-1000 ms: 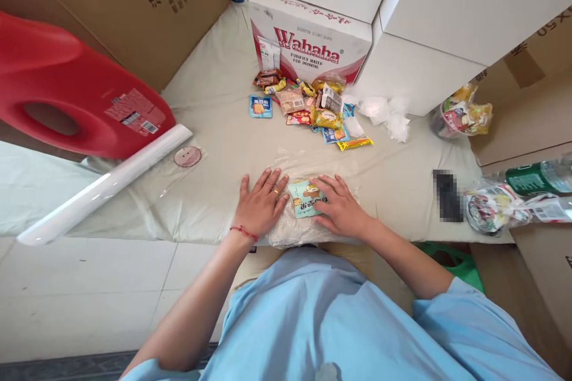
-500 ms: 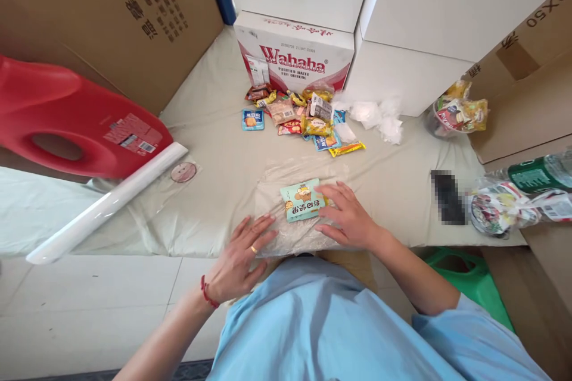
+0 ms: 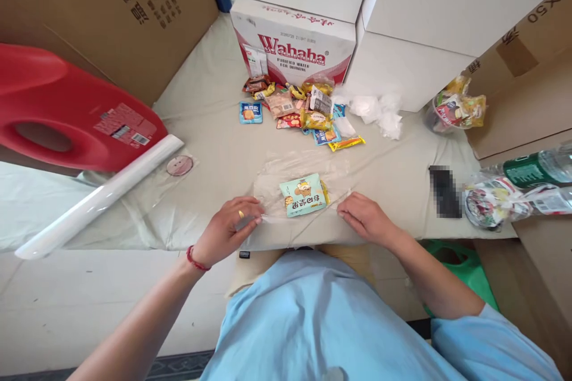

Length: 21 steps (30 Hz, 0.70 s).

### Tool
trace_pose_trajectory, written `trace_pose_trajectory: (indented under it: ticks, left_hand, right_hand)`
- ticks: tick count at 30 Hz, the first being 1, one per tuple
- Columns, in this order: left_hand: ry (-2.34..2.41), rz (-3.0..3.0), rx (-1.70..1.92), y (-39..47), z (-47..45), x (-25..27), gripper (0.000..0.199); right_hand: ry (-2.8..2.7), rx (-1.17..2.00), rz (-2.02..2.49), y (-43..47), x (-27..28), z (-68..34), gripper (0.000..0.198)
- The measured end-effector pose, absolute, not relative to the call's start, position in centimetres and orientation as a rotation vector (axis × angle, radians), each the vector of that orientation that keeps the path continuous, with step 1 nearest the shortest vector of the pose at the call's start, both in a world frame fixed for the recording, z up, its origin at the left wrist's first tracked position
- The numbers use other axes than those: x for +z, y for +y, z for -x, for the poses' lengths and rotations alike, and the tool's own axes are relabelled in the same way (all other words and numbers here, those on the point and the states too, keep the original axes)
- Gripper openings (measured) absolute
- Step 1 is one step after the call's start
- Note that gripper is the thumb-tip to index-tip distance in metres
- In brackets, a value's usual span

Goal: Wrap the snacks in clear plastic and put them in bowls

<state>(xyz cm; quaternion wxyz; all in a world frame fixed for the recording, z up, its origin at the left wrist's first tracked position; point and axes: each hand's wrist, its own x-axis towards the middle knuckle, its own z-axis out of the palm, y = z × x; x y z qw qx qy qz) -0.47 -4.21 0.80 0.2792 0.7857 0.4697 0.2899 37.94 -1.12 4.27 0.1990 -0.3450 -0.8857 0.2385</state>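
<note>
A pale green snack packet (image 3: 304, 194) with a cartoon squirrel lies on a clear sheet of plastic wrap (image 3: 273, 175), and a bit of yellow packaging shows at its right edge. My left hand (image 3: 232, 221), with a ring and a red bracelet, pinches the near left corner of the wrap. At the near right side, my right hand (image 3: 364, 217) has its fingers closed on the wrap's edge. Between both hands the wrap's near edge looks lifted and folded toward the packet. Neither hand touches the packet.
A heap of snack packets (image 3: 308, 113) lies before a Wahaba-style white and red carton (image 3: 292, 50). Crumpled clear plastic (image 3: 378, 110) is beside it. At left are a roll of plastic wrap (image 3: 102, 196) and a red jug (image 3: 80, 113). A snack tub (image 3: 453, 110) and bottle (image 3: 536, 168) stand right.
My hands have moved apart to the wrap's two sides and closed on it. The right hand has left the packet. The near edge of the wrap has come up.
</note>
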Motion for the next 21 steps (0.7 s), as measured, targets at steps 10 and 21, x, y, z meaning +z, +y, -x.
trace_pose_trajectory:
  ticks: [10,21]
  left_hand:
    - [1.612,-1.695,0.907,-1.0,-0.8,-1.4,0.029]
    - [1.610,-2.398,1.238,-6.0,-9.5,3.4,0.031]
  right_hand:
    - [-2.387,1.031,1.075,6.3,3.6,-34.5,0.020]
    - [-2.234,1.035,1.537,6.6,0.9,-33.1,0.012]
